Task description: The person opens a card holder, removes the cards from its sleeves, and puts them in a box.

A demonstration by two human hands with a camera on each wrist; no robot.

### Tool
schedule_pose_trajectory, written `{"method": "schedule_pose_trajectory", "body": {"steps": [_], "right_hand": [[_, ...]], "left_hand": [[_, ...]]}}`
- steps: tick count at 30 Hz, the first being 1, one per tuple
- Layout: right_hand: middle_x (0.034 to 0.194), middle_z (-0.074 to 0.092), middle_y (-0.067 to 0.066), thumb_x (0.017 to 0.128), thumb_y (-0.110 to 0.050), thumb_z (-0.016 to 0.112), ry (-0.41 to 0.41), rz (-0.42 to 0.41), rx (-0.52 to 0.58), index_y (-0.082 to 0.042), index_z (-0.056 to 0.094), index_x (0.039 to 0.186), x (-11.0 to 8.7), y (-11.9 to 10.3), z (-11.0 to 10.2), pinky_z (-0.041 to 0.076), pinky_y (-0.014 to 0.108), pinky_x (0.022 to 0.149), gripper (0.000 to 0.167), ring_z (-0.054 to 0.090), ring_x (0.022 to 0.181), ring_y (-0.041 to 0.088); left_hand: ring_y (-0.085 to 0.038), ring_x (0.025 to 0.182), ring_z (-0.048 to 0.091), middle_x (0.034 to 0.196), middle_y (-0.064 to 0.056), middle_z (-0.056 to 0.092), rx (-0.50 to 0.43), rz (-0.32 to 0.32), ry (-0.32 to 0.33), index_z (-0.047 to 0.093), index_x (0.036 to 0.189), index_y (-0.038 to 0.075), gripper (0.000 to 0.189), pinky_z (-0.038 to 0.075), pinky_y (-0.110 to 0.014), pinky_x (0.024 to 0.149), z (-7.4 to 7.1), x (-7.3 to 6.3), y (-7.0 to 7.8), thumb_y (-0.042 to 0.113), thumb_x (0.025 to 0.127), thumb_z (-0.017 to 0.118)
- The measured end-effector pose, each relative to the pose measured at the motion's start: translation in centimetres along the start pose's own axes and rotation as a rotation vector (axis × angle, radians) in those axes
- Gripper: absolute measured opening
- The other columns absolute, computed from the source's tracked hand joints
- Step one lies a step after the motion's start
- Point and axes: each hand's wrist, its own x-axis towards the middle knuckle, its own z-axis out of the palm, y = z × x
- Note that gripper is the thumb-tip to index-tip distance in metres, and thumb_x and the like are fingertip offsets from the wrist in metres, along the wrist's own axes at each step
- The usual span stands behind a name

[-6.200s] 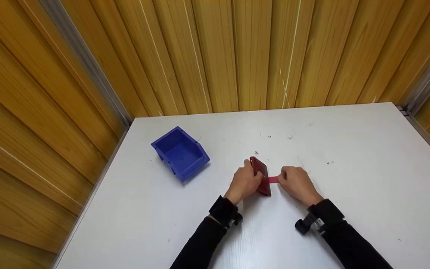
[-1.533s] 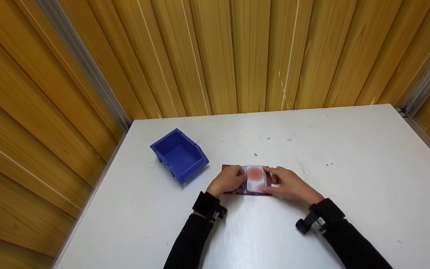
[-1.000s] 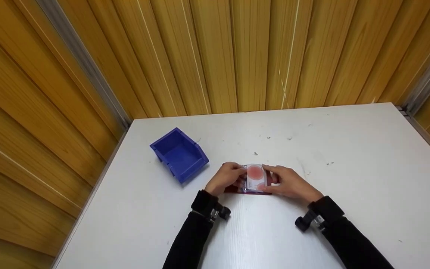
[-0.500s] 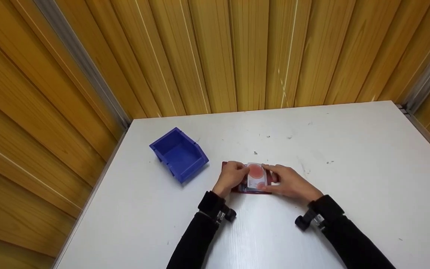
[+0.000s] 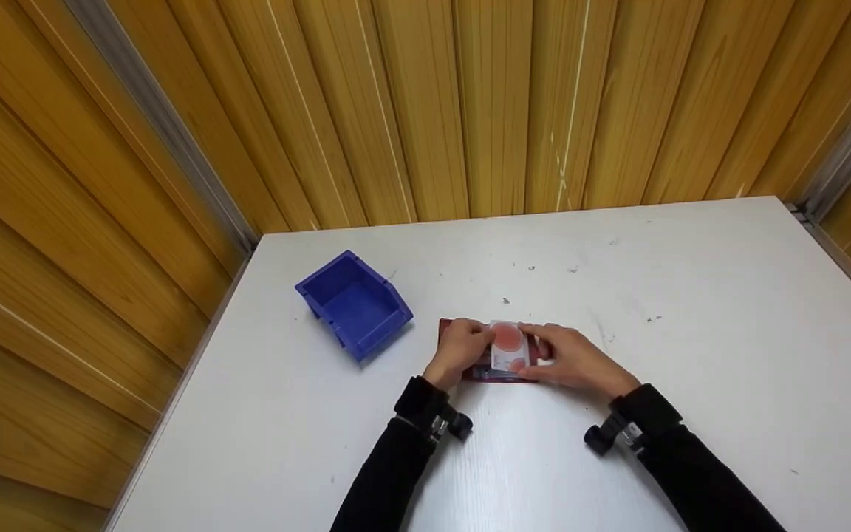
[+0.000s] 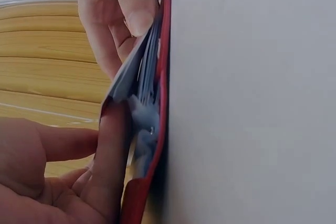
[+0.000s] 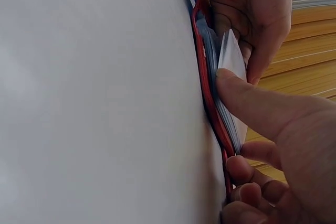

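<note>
A red card holder [image 5: 447, 327] lies open on the white table, with a stack of clear sleeves [image 6: 148, 77] inside. On top is a white card [image 5: 501, 359] with red circles, its left edge tilted up from the stack. My left hand [image 5: 459, 347] pinches that edge; in the left wrist view one finger is under it. My right hand [image 5: 577, 360] grips the card and holder from the right, the thumb at the near edge and a finger at the far edge. In the right wrist view its other fingers curl at the red cover. Whether the card sits in a sleeve is unclear.
A blue plastic bin [image 5: 355, 307] stands on the table [image 5: 691, 332] to the left of the hands. Wood-patterned panels [image 5: 492, 111] rise behind and at the sides. Small dark marks dot the tabletop.
Earliest, my left hand held the holder upright, shut, while my right pulled its pink strap. Now it lies open. Within the last second my left hand shifted right onto the card's edge.
</note>
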Motion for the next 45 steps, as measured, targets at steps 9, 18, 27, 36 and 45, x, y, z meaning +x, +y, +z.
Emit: {"method": "schedule_pose_trajectory", "body": {"steps": [9, 18, 27, 36, 45], "right_hand": [[0.082, 0.054, 0.002, 0.085, -0.033, 0.087, -0.005, 0.006, -0.008, -0.004, 0.060, 0.142, 0.00, 0.07, 0.09, 0.035, 0.024, 0.069, 0.069, 0.047, 0.077, 0.013], [0.084, 0.053, 0.001, 0.085, -0.034, 0.087, -0.020, 0.024, -0.032, -0.002, 0.055, 0.147, -0.06, 0.10, 0.20, 0.035, 0.024, 0.069, 0.077, 0.046, 0.078, 0.013], [0.083, 0.052, 0.002, 0.086, -0.030, 0.086, -0.030, 0.023, -0.051, 0.000, 0.056, 0.146, 0.04, -0.04, 0.10, 0.034, 0.024, 0.067, 0.073, 0.043, 0.076, 0.011], [0.083, 0.052, 0.002, 0.085, -0.031, 0.087, -0.027, 0.037, -0.040, -0.002, 0.057, 0.146, 0.11, 0.03, 0.02, 0.035, 0.024, 0.068, 0.075, 0.044, 0.077, 0.012], [0.082, 0.051, 0.001, 0.084, -0.032, 0.087, -0.034, 0.052, -0.047, -0.002, 0.055, 0.147, 0.05, 0.15, 0.02, 0.034, 0.024, 0.067, 0.076, 0.043, 0.076, 0.012]], "left_hand": [[-0.009, 0.077, 0.056, 0.082, 0.003, 0.062, 0.065, 0.021, 0.026, 0.074, 0.088, 0.003, 0.017, 0.045, -0.019, 0.066, 0.09, 0.00, -0.17, 0.014, 0.098, 0.067], [-0.007, 0.068, 0.055, 0.076, 0.004, 0.059, 0.002, 0.018, -0.011, 0.072, 0.091, 0.000, 0.018, 0.045, -0.018, 0.059, -0.03, -0.13, -0.44, 0.013, 0.101, 0.065], [-0.006, 0.063, 0.054, 0.073, 0.003, 0.058, -0.107, 0.010, -0.046, 0.068, 0.088, -0.002, 0.019, 0.045, -0.017, 0.056, -0.04, -0.20, -0.41, 0.008, 0.102, 0.061], [-0.006, 0.062, 0.057, 0.075, 0.001, 0.061, -0.191, -0.019, -0.068, 0.067, 0.093, -0.003, 0.014, 0.049, -0.017, 0.057, -0.46, -0.29, -0.37, 0.005, 0.102, 0.060], [-0.005, 0.059, 0.057, 0.072, 0.001, 0.060, -0.199, -0.004, -0.063, 0.067, 0.090, -0.006, 0.016, 0.049, -0.016, 0.056, -0.60, -0.23, -0.46, 0.004, 0.102, 0.061]]}}
